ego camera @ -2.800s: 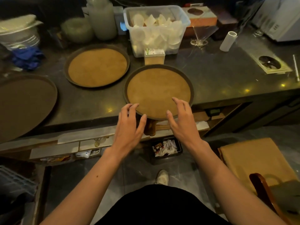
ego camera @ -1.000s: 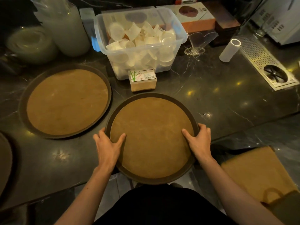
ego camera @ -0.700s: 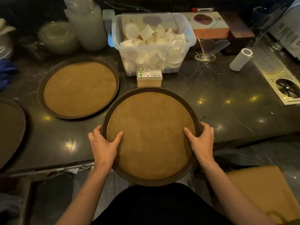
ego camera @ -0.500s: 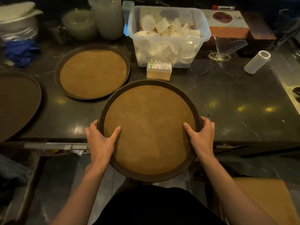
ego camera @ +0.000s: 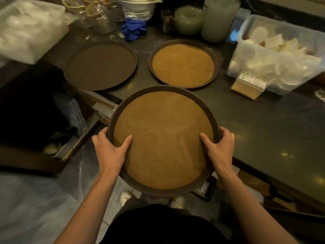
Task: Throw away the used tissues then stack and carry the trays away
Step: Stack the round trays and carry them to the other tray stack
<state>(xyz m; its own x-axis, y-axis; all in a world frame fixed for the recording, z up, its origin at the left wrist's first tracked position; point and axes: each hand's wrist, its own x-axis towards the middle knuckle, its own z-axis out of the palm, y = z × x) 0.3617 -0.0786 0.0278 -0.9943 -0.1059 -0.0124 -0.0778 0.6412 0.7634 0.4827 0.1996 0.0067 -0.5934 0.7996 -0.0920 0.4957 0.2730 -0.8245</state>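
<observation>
A round tray with a tan cork surface and dark rim (ego camera: 163,138) is held in the air in front of me, mostly past the counter's edge. My left hand (ego camera: 112,152) grips its left rim, thumb on the cork. My right hand (ego camera: 218,148) grips the right rim the same way. A second cork tray (ego camera: 183,64) lies flat on the dark counter beyond it. To the left of that lies a dark brown tray (ego camera: 100,66). I see no tissues on any tray.
A clear tub of plastic cups (ego camera: 281,53) and a small box (ego camera: 249,85) stand at the right. Glasses (ego camera: 98,16), a blue cloth (ego camera: 134,29) and jars (ego camera: 219,20) line the back. A small bin (ego camera: 205,188) sits on the floor under the tray, by my shoes.
My hands closed on the near tray's rim and lifted it off the counter toward me. My view has swung left, so the dark tray is now fully in sight.
</observation>
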